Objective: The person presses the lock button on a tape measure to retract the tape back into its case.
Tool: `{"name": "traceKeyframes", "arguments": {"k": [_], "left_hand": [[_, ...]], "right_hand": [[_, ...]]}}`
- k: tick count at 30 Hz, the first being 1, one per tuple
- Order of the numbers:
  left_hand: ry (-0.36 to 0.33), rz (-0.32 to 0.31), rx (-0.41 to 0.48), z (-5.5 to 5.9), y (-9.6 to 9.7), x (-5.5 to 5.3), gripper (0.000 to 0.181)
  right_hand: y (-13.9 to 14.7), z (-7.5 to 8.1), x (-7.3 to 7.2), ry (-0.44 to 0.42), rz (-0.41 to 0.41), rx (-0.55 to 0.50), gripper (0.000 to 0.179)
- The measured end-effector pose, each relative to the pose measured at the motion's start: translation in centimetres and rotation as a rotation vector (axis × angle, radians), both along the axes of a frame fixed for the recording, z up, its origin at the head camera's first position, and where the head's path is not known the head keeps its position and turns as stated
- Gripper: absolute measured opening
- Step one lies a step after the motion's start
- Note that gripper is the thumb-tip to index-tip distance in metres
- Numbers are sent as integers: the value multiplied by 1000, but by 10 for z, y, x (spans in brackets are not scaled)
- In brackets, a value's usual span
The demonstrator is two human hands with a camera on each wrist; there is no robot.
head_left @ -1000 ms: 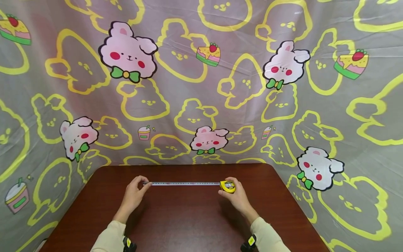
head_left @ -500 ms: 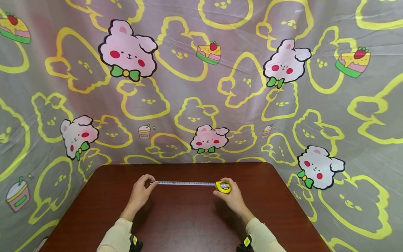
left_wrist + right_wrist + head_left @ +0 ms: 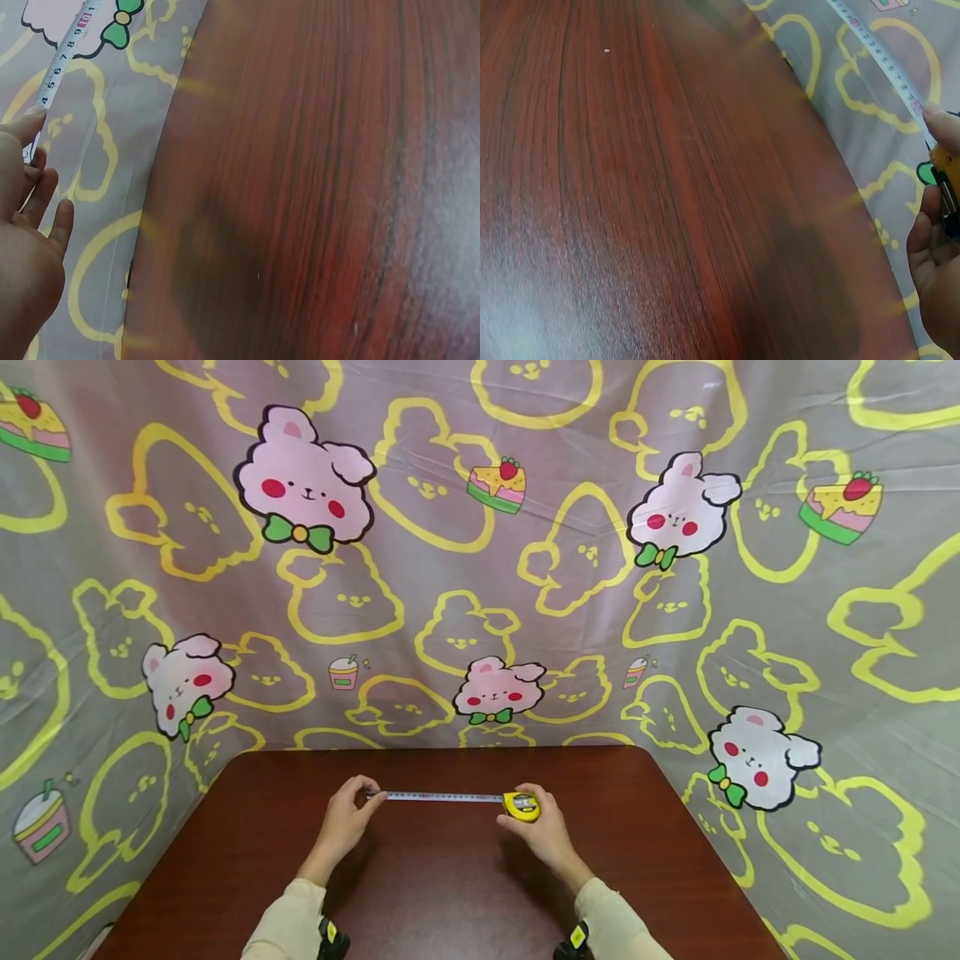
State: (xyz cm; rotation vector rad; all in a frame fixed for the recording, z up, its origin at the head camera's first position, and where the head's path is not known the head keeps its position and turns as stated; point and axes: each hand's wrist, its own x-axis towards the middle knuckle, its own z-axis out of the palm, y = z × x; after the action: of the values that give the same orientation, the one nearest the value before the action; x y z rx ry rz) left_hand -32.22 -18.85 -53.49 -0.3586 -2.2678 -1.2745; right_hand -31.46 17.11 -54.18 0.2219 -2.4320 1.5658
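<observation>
Above the glossy reddish-brown desk [image 3: 457, 877], walled by rabbit-printed grey curtain [image 3: 420, 577], a tape measure [image 3: 522, 805] is gripped in the right hand [image 3: 545, 831], its drawn-out strip [image 3: 442, 797] pinched by the left hand [image 3: 346, 816].

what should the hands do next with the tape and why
Probably bring the right hand a little nearer the left hand, feeding the tape into its case: the left pinches one end, the right holds the case, and the stretch between has shortened over the last second.
</observation>
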Motion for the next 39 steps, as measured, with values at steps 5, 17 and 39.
{"name": "traceKeyframes", "arguments": {"k": [5, 17, 39], "left_hand": [[-3, -26, 19, -1, 7, -2, 15], [12, -55, 49, -2, 24, -2, 16], [7, -121, 66, -4, 59, -1, 17]], "right_hand": [[-7, 1, 1, 4, 9, -6, 61], [-21, -1, 6, 4, -4, -17, 61], [-48, 5, 12, 14, -10, -12, 63]]}}
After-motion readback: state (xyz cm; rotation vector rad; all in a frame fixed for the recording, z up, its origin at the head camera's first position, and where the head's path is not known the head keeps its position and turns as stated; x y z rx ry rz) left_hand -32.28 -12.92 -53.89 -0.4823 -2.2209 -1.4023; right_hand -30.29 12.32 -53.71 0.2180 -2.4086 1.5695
